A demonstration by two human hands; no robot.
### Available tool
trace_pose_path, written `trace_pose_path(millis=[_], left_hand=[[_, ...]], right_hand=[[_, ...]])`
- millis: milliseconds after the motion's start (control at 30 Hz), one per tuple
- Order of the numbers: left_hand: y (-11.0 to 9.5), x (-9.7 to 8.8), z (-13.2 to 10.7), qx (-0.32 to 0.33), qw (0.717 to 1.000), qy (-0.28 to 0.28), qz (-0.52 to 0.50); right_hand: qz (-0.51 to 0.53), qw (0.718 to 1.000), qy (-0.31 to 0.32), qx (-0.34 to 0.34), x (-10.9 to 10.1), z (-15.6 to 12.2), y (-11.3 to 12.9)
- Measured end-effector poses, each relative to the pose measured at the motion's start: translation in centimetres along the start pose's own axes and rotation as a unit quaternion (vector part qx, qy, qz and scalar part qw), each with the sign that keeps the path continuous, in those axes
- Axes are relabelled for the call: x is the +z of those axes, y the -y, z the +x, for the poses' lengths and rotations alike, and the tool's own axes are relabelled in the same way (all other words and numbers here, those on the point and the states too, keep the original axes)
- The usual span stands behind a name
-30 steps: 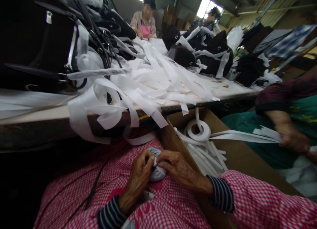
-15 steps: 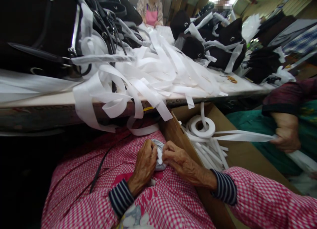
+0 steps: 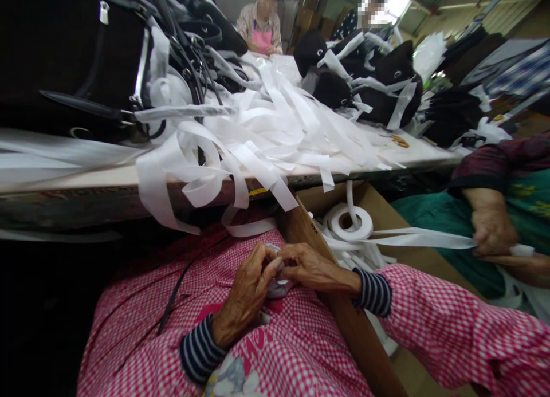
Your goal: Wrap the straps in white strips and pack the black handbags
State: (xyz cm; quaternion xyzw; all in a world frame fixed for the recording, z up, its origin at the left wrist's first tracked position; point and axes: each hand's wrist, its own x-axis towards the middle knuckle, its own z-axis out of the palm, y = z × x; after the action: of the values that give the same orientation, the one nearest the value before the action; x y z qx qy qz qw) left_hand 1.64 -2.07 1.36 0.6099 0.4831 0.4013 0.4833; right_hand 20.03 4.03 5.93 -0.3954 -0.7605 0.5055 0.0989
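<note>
On the lap, over a pink checked apron (image 3: 206,271), lies a small grey-white bundle (image 3: 278,290) that looks like soft plastic or cloth. My left hand (image 3: 249,288) is closed above its left side, with thumb and fingers pinched together. From the right, my right hand (image 3: 307,266) comes in, its fingertips closed and meeting the left ones. The hands cover most of the bundle, and whatever sits between the fingertips is too small to make out.
White ribbon strips (image 3: 275,122) heap on the table (image 3: 103,182) and hang over its edge. Black bags (image 3: 55,59) stand behind. Right of the lap, a cardboard box (image 3: 318,236) holds a white tape roll (image 3: 350,222). A co-worker's hand (image 3: 494,231) pulls a white strip.
My hands have come together over the bundle, covering its white middle, which showed between them before. The right hand moved left. The co-worker's second hand has come up to the first.
</note>
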Motion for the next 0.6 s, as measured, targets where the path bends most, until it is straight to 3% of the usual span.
trace_pose_path(millis=[100, 200, 333, 433, 600], left_hand=[[-0.1, -0.9, -1.1, 0.041, 0.996, 0.024, 0.078], [-1.2, -1.9, -1.4, 0.043, 0.993, -0.028, 0.108], [-4.6, -4.1, -1.1, -0.02, 0.996, -0.042, 0.076], [-6.0, -5.5, -1.4, -0.027, 0.996, -0.059, 0.068], [-3.1, -6.5, -1.4, 0.008, 0.996, -0.077, 0.053]], right_hand=[[0.127, 0.99, 0.009, 0.067, -0.3, 0.5, 0.8], [0.216, 0.97, -0.02, 0.107, -0.6, 1.1, 2.4], [0.25, 0.965, -0.026, 0.073, -0.6, 2.1, 4.7], [0.235, 0.971, -0.012, 0.038, 0.2, 2.9, 5.9], [0.18, 0.981, -0.069, -0.016, 2.0, 4.9, 6.1]])
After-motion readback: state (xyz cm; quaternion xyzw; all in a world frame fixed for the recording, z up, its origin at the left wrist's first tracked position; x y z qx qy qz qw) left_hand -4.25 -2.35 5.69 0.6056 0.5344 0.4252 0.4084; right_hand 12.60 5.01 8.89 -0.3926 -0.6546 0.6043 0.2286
